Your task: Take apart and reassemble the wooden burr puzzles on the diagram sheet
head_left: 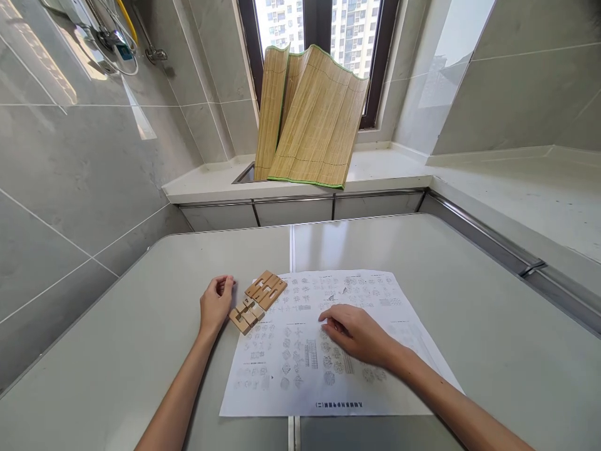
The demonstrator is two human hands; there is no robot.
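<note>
A large white printed sheet [310, 369] lies on the table, covered with rows of small line drawings and text that appears upside down. My right hand [354, 332] rests on its middle, fingers loosely bent and apart, holding nothing. Left of the sheet, my left hand [216, 304] lies on the table with its fingers curled in and nothing visible in them. Just beside it are several notched wooden puzzle pieces: a paler group [247, 315] nearest the hand, and a browner group [266, 289] laid side by side over the sheet's upper left corner.
The pale table [164, 351] has a seam down its middle. Behind it runs a white ledge [385, 164], where a folded bamboo mat [319, 119] leans against the window [354, 31]. Grey tiled walls [94, 163] flank the table, with shower fittings [113, 41] at upper left.
</note>
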